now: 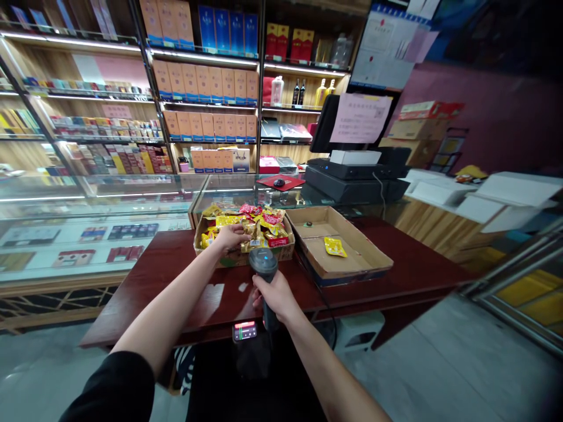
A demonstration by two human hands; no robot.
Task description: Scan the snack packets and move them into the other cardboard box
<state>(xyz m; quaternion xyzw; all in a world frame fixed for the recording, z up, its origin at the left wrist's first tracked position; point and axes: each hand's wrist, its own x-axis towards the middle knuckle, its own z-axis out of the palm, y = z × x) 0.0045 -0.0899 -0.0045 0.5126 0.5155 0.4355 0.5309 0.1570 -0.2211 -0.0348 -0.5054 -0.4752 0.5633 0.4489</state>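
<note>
My right hand (276, 295) is wrapped round the handle of a dark barcode scanner (264, 262), held upright above the table's front edge, a small blue light on its head. My left hand (231, 237) reaches over a cardboard box (281, 252) heaped with yellow, red and gold snack packets (229, 220). Its thumb and fingers close on a gold snack packet (254, 230) at the middle of the heap; the fingertips are partly hidden. To the right, a shallow cardboard tray (363, 263) holds one yellow snack packet (335, 247) and a small dark item (308, 224).
All this stands on a dark red table (145, 281). Behind it are a glass display counter (109, 217), a mouse (279, 183) and a till monitor (323, 123). A lit phone (245, 330) is below the front edge. A scanner cable (328, 302) hangs beside a white stool (360, 328).
</note>
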